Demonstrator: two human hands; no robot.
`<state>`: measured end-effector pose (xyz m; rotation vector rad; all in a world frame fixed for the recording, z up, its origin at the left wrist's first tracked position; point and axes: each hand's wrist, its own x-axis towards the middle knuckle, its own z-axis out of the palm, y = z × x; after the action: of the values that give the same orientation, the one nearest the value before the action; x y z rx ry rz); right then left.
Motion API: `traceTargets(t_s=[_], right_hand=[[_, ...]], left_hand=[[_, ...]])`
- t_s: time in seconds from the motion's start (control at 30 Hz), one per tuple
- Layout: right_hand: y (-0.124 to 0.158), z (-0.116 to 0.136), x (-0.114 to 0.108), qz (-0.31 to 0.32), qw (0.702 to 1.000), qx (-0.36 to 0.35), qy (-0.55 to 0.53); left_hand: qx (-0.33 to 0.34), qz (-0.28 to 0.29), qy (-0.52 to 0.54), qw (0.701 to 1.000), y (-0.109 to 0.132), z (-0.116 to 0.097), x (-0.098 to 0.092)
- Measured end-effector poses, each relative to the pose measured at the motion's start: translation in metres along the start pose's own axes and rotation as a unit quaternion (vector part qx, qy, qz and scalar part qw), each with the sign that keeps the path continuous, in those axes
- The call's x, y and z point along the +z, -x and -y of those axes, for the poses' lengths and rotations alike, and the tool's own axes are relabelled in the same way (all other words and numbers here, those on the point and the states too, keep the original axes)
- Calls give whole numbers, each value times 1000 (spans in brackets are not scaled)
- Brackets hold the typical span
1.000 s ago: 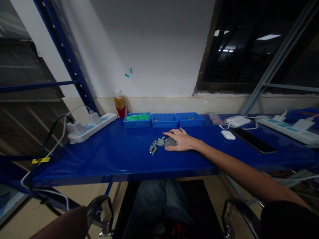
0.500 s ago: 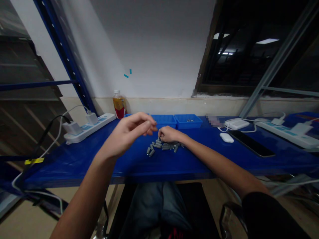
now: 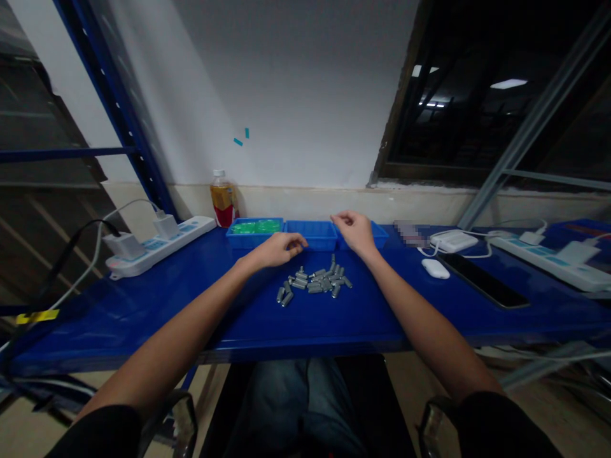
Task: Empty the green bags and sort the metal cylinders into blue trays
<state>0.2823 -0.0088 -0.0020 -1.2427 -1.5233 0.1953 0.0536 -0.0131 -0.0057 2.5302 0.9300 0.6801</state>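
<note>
The right hand (image 3: 356,230) is raised over the adjoining ends of the middle blue bin (image 3: 312,243) and the right blue bin (image 3: 380,237), its thumb and forefinger drawn close together; whether they grip anything cannot be told. The left hand (image 3: 277,250) hangs in front of the left blue bin (image 3: 248,242) and the middle one, fingers loosely bent, and its grip cannot be made out either. The small grey metal cylinders (image 3: 326,284) lie in a loose heap on the blue table (image 3: 248,327), in front of the bins and between the two forearms, with a few strays at the heap's left. Good handling here likely means pinching one cylinder at a time around its sides, since such smooth-looking rounds could roll. The wrists are best carried high enough to clear the bin rims, and the hands kept from crossing, as the working space between them is narrow.
</note>
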Motion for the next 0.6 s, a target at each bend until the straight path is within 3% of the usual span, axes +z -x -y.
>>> traceTargets(t_s=[0.13,0.23,0.33,0.43,0.53,0.6], right_hand=[[-10,-37,-30,-84,976,42,197],[-9,-57,-38,-63,949,66,301],[0,-51,-29,-43,935,27,351],[15,-20,-7,-8,954,-90,286],[35,17,16,97,958,-232,138],[46,34,27,124,950,-275,86]], left_hand=[[-18,159,16,987,11,2,-5],[-7,179,48,983,11,6,1],[-13,144,82,986,7,10,12],[-49,49,177,982,3,13,17],[-88,-42,314,944,4,14,14],[-102,-74,377,918,6,14,9]])
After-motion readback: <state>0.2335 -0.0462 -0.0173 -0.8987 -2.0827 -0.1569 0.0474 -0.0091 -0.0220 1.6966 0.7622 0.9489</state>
